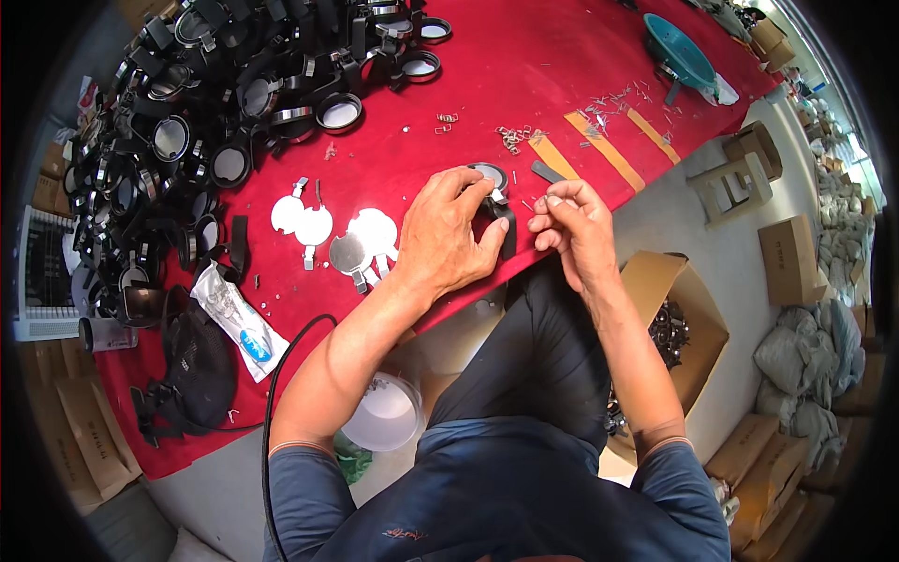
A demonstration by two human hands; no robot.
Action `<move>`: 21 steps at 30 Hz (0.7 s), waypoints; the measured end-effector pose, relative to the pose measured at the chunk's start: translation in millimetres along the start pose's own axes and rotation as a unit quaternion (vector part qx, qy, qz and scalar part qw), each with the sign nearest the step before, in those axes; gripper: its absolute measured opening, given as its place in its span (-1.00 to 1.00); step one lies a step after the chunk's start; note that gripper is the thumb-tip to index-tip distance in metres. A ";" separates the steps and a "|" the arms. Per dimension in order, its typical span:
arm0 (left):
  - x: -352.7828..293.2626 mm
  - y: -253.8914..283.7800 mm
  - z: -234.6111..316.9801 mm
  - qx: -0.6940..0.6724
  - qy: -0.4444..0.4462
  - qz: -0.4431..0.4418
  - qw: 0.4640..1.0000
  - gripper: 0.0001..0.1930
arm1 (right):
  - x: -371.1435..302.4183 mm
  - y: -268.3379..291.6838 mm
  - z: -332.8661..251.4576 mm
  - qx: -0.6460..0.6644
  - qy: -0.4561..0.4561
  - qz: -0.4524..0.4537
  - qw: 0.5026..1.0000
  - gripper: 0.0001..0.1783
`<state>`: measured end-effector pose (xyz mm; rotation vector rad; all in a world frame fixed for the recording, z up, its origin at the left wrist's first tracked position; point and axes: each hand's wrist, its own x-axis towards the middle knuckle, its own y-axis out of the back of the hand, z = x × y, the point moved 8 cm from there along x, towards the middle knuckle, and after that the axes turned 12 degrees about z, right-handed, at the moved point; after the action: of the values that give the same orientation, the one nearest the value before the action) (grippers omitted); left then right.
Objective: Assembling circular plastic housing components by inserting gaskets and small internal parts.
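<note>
My left hand (448, 229) is closed around a black round-headed part (491, 174) at the table's near edge. The part has a pale disc in its ring and a black strap-like arm (508, 234) below, partly hidden by my fingers. Just to the right, my right hand (579, 228) is curled with its fingertips pinched together. What it pinches is too small to tell. A thin metal pin (527, 204) shows beside those fingertips. Past the knuckles a dark grey flat strip (547, 171) sticks out; I cannot tell whether the hand grips it.
Many similar black round parts (171, 139) are heaped at left. Shiny discs with tabs (350, 251) lie nearer. Metal clips (512, 139), loose pins (613, 110) and yellow strips (606, 152) lie at right, a teal bowl (678, 51) beyond. Below stand a cardboard box (704, 323) and white bucket (386, 417).
</note>
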<state>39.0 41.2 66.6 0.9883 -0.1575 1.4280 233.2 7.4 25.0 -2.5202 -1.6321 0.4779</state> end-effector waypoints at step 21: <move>-0.5 1.5 -0.3 -0.013 -0.004 0.019 1.000 -0.56 | -11.4 -23.6 -16.7 -0.318 0.227 -0.021 0.920 -0.78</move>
<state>37.5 40.7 66.7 0.9746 -0.2016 1.4520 213.6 8.4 49.1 -2.6800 -1.8324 -0.7197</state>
